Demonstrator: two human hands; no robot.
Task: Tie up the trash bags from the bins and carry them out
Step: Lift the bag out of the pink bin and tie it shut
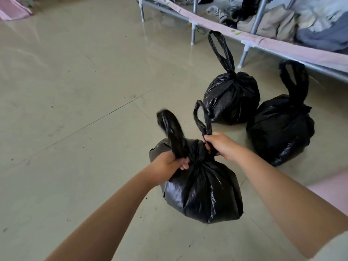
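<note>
A full black trash bag [203, 191] sits on the floor in front of me, its neck gathered. My left hand [169, 162] grips the bag's left handle loop [172, 130] near its base. My right hand [220, 146] grips the base of the right handle loop [200, 119]. Both loops stick up above my fists. Two more black bags stand behind it, one tied bag [231, 97] with its loops upright, and another tied bag [280, 129] to the right of it.
A metal rack [194, 32] with grey legs and a pink cloth edge runs along the back right, holding piled clothes [282, 23]. Pale tiled floor [75, 110] spreads to the left. Pink fabric [13, 8] lies at the top left corner.
</note>
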